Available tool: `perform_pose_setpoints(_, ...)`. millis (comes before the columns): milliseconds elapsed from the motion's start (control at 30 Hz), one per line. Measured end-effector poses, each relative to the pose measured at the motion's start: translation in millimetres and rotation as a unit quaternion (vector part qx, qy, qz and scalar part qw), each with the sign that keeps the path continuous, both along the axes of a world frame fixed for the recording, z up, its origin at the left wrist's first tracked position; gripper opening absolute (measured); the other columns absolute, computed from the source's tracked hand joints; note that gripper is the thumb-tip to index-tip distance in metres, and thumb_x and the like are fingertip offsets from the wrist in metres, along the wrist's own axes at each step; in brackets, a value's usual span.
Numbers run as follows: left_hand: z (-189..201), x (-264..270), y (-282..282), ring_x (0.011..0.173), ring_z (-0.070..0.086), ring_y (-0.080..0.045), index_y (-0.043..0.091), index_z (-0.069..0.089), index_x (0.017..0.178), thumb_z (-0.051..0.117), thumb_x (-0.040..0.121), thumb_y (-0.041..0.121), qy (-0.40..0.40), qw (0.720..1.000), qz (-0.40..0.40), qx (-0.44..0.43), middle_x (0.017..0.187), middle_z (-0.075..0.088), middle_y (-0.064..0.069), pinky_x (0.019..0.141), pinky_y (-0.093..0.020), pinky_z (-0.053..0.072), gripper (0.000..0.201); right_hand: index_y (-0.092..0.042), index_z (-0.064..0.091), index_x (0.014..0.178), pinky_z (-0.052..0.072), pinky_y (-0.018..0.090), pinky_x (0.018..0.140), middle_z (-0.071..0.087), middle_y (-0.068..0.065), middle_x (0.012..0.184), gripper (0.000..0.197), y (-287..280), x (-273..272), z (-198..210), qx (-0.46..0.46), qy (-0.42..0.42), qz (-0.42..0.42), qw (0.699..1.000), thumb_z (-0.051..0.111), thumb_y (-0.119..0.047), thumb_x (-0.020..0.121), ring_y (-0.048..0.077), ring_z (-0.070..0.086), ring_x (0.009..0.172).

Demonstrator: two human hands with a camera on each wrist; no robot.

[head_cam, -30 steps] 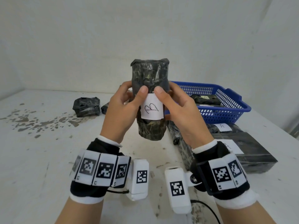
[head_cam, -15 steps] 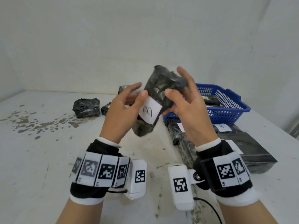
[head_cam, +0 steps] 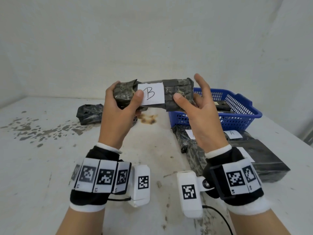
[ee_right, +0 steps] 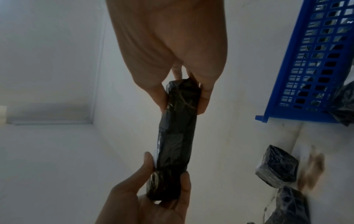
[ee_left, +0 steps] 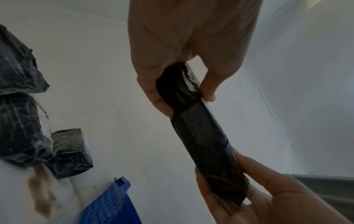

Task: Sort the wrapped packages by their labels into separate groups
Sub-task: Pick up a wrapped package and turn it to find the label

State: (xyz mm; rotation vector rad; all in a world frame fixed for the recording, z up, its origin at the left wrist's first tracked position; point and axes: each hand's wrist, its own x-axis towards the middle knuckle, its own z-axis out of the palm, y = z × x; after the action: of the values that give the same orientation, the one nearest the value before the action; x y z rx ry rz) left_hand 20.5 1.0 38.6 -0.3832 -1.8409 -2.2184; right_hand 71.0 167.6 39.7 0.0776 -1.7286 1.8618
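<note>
Long black plastic-wrapped package w/ white "B" label (head_cam: 153, 94) held level above table, long axis left–right; my left hand (head_cam: 118, 109) & right hand (head_cam: 194, 109) each pinch one end; loose black parcels (head_cam: 89, 113) lie nearer left.

Left hand (head_cam: 116, 114) and right hand (head_cam: 201, 116): both bare, with bare forearms. Each wrist carries a black fabric wristband (head_cam: 94, 175) edged in white at both ends. Around the outside of each band runs a row of white rectangular plates (head_cam: 101, 175), each printed with a black square-pattern fiducial marker. On the inner side of each wrist sits a white box-shaped camera housing (head_cam: 141, 183), also bearing one black marker. The right housing (head_cam: 189, 194) joins its band by a white bracket with a round metal screw (head_cam: 207, 183). Thin black cables (head_cam: 218, 212) trail from the housings.
</note>
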Motion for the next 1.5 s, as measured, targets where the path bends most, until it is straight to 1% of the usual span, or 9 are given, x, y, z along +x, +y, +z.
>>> perform_pose_setpoints(167, 0.1, 0.8, 0.0, 0.105, 0.067, -0.017, 0.017, 0.044, 0.138, 0.076, 0.065, 0.056, 0.009, 1.0, 0.003, -0.003, 0.121, 0.066, 0.0, 0.085, -0.041, 0.058, 0.089, -0.029, 0.044, 0.146, 0.052, 0.036, 0.104, 0.064, -0.002, 0.132, 0.078, -6.4, 1.0, -2.2, 0.048, -0.003, -0.011, 0.999, 0.083, -0.025, 0.079, 0.01, 0.066, 0.115)
perform_pose_setpoints(333, -2.8, 0.7, 3.9, 0.102, 0.068, -0.015, 0.018, 0.04, 0.141, 0.076, 0.077, 0.037, 0.006, 1.0, -0.017, -0.015, 0.12, 0.065, -0.001, 0.076, -0.032, 0.06, 0.075, -0.031, 0.04, 0.147, 0.054, 0.03, 0.099, 0.061, -0.015, 0.125, 0.09, -9.8, 3.5, -2.2, 0.057, -0.015, -0.035, 0.998, 0.088, -0.029, 0.071, -0.001, 0.065, 0.109)
perform_pose_setpoints(533, -2.4, -2.3, 1.7, 0.103, 0.068, -0.018, 0.018, 0.056, 0.127, 0.075, 0.064, 0.052, 0.011, 1.0, -0.003, -0.018, 0.113, 0.069, 0.001, 0.087, -0.046, 0.057, 0.074, -0.032, 0.042, 0.143, 0.057, 0.026, 0.093, 0.06, -0.016, 0.12, 0.078, -10.3, 4.3, -2.1, 0.073, -0.014, -0.049, 0.996, 0.084, -0.025, 0.078, -0.007, 0.065, 0.1)
perform_pose_setpoints(667, -2.4, -3.5, -0.1, 0.103, 0.068, -0.02, 0.017, 0.058, 0.124, 0.074, 0.066, 0.049, 0.017, 1.0, -0.002, -0.016, 0.112, 0.07, 0.0, 0.089, -0.049, 0.056, 0.068, -0.037, 0.048, 0.135, 0.059, 0.038, 0.091, 0.066, -0.008, 0.12, 0.062, -6.8, 1.9, -4.1, 0.08, -0.011, -0.049, 0.996, 0.08, -0.025, 0.084, 0.007, 0.069, 0.104)
perform_pose_setpoints(867, -1.6, -3.0, -0.5, 0.102, 0.067, -0.02, 0.019, 0.056, 0.123, 0.07, 0.071, 0.045, 0.0, 1.0, 0.006, 0.008, 0.111, 0.069, 0.0, 0.09, -0.049, 0.055, 0.06, -0.036, 0.056, 0.125, 0.055, 0.033, 0.057, 0.071, -0.005, 0.113, 0.041, -5.1, 1.8, -2.7, 0.061, -0.002, -0.024, 0.998, 0.073, -0.022, 0.09, 0.018, 0.071, 0.093)
perform_pose_setpoints(1033, -0.8, -2.0, 0.0, 0.104, 0.067, -0.019, 0.019, 0.055, 0.122, 0.073, 0.067, 0.047, -0.005, 1.0, 0.011, 0.028, 0.111, 0.069, 0.001, 0.094, -0.047, 0.053, 0.065, -0.029, 0.062, 0.114, 0.052, 0.03, 0.052, 0.071, -0.002, 0.106, 0.021, -4.1, 1.1, -2.0, 0.03, -0.005, -0.007, 1.0, 0.067, -0.024, 0.094, 0.012, 0.069, 0.082)
perform_pose_setpoints(1300, -3.8, -3.9, 0.3, 0.104, 0.066, -0.023, 0.033, 0.058, 0.109, 0.082, 0.072, 0.034, -0.015, 1.0, 0.021, 0.013, 0.113, 0.067, -0.001, 0.088, -0.049, 0.056, 0.044, -0.029, 0.066, 0.104, 0.05, 0.028, 0.047, 0.071, 0.008, 0.108, 0.012, -5.0, -0.6, -3.5, 0.031, -0.013, -0.028, 0.999, 0.069, -0.025, 0.094, 0.028, 0.069, 0.089)
perform_pose_setpoints(1400, -5.3, -5.5, 5.4, 0.101, 0.067, -0.023, 0.024, 0.057, 0.113, 0.079, 0.079, 0.027, -0.022, 0.999, 0.031, 0.02, 0.11, 0.067, -0.002, 0.078, -0.041, 0.059, 0.041, -0.03, 0.067, 0.113, 0.06, 0.034, 0.069, 0.071, 0.004, 0.113, 0.021, -4.6, -0.7, -1.5, 0.016, -0.012, -0.016, 1.0, 0.065, -0.018, 0.096, 0.021, 0.07, 0.097)
perform_pose_setpoints(1500, -3.2, -10.9, 10.5, 0.101, 0.067, -0.021, 0.015, 0.054, 0.124, 0.077, 0.079, 0.035, -0.035, 0.998, 0.044, 0.016, 0.112, 0.067, -0.002, 0.077, -0.036, 0.059, 0.054, -0.041, 0.059, 0.128, 0.056, 0.036, 0.095, 0.068, 0.006, 0.125, 0.048, 2.5, -1.0, 2.0, 0.01, -0.032, 0.016, 0.999, 0.061, -0.008, 0.093, 0.019, 0.068, 0.109)
